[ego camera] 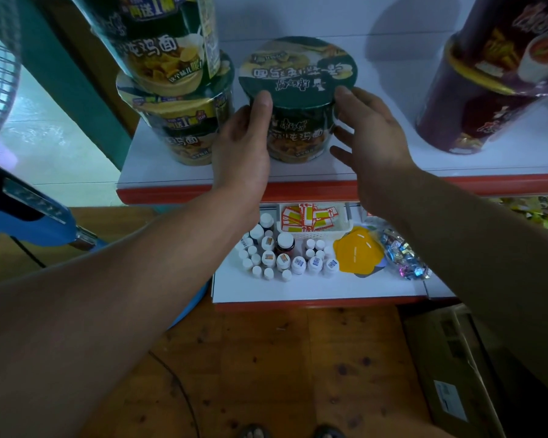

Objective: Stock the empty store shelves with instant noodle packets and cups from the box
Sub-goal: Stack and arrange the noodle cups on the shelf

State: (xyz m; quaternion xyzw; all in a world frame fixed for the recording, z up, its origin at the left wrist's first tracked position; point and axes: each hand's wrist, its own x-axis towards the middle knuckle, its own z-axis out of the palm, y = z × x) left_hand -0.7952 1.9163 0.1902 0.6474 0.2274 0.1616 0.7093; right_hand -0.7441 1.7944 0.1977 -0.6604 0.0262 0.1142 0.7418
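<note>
Head view: my two hands bracket a dark green paper instant noodle cup (pixel 298 99) that stands upright, lid up, on the white, red-edged upper shelf (pixel 393 180). It sits close to the front edge and toward the shelf's left end. My left hand (pixel 244 143) wraps the cup's left wall. The thumb lies up the front to the lid's rim, and the fingers are hidden round the back. My right hand (pixel 367 137) is spread wide and holds nothing. Its thumb is at the rim on the right and its fingers reach toward the wall, though I cannot tell if they touch it.

The cup lies straight ahead between the palms with its long axis vertical, and the left hand is the one in contact. Just beside it on the left is a stack of matching green noodle cups (pixel 178 121), and tall purple noodle cups (pixel 487 90) stand well apart toward the right end. In my judgement, any final nudge is a short slide along the front edge, led by the left hand.

The lower shelf carries small white-capped bottles (pixel 282 257). A brown cardboard box (pixel 450 358) sits on the wooden floor at the lower right.
</note>
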